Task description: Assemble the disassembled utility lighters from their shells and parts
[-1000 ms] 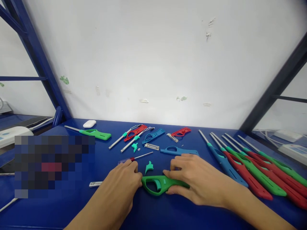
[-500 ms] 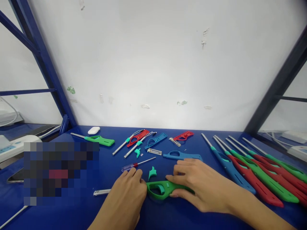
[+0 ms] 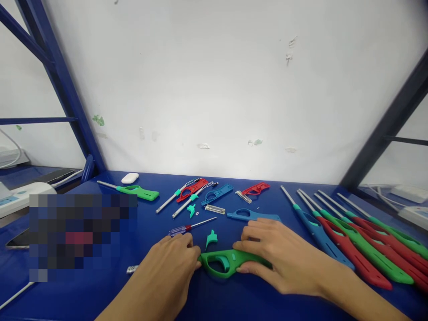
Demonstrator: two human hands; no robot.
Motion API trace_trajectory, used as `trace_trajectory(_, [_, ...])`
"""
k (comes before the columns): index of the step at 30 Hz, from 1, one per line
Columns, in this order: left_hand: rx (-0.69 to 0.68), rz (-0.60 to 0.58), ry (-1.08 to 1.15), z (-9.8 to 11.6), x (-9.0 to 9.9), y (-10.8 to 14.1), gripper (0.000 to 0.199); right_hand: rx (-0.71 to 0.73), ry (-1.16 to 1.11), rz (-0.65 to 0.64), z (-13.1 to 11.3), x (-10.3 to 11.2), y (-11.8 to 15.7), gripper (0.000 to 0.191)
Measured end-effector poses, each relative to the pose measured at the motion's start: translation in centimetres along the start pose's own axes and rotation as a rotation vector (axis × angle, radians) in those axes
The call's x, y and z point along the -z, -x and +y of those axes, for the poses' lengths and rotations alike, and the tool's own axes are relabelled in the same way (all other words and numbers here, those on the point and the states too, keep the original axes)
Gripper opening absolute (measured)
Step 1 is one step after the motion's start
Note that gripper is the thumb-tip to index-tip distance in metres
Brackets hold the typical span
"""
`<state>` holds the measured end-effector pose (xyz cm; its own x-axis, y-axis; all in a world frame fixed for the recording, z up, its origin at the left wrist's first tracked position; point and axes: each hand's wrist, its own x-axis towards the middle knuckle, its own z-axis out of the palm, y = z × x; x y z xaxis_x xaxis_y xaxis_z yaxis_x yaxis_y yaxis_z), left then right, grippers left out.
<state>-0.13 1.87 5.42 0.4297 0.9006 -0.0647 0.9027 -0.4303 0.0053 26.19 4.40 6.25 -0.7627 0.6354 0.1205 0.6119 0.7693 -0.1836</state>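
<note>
left hand (image 3: 172, 263) farther over barrel (image 3: 132, 269)

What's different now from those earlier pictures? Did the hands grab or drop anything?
Only a little: the left hand has shifted slightly to the left, covering more of the metal tube, and the view has moved a bit. Nothing was visibly taken hold of or let go. Both hands, the right included, are still on the green lighter; the screwdriver stayed put.
</note>
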Motion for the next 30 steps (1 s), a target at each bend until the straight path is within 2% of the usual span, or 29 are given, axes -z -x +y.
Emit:
trace_trajectory(6, [0.027, 0.036, 0.004, -0.2, -0.5, 0.2, 0.034, -0.01, 0.014, 0.009, 0.0, 0.0, -0.1, 0.03])
trace_trajectory(13, [-0.006, 0.065, 0.006, -0.1, -0.5, 0.1, 0.038, -0.006, 0.016, -0.008, -0.1, 0.0, -0.1, 0.03])
trace_trajectory(23, [0.008, 0.124, 0.017, -0.1, -1.1, 0.4, 0.039, 0.026, 0.026, 0.019, 0.5, -0.3, 0.1, 0.036])
trace_trajectory(30, [0.021, 0.107, 0.003, 0.1, -1.1, 0.3, 0.039, 0.03, 0.035, 0.021, 0.5, -0.2, 0.1, 0.036])
